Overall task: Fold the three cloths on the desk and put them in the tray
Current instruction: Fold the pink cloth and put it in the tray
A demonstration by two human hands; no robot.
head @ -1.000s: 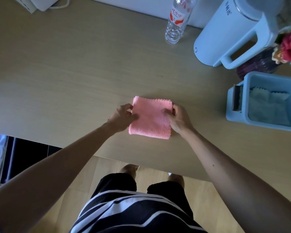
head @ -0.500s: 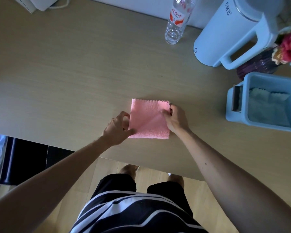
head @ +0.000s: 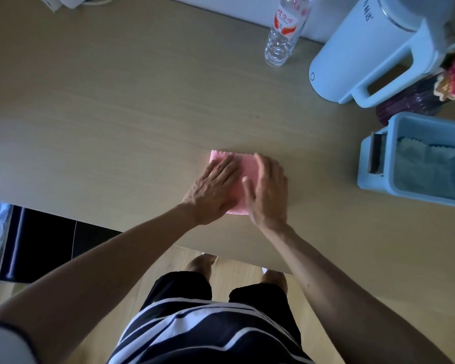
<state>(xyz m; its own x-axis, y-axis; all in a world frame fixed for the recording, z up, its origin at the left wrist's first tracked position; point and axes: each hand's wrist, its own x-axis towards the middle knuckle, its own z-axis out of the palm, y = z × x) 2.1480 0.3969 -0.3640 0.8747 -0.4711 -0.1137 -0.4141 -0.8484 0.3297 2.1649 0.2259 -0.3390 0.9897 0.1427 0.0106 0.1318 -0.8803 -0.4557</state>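
Head view, the only one. The pink cloth (head: 243,177) lay folded into a small block near the front edge of the desk (head: 116,114), well left of the blue tray (head: 364,164). Both hands were flat on top of it. The left hand (head: 216,190) covered the cloth's left half, fingers (head: 227,168) extended and held close together, palm down. The right hand (head: 269,190) covered the right half, fingers likewise straight and together, thumb splayed toward the left hand. Neither hand pinched anything; the cloth sat under the palms and fingers, only a strip between the hands, the far scalloped edge and the near corner showing.

Judgement: flat palms on a finished fold read as pressing the layers so the block keeps its shape before it is lifted.

The tray already held pale folded cloth (head: 420,169) lying flat on its floor; how many pieces, could not tell. It sat at the desk's right side, within easy reach of the right hand, probably placed so for a short carry. No other loose cloth was in view on the desk.
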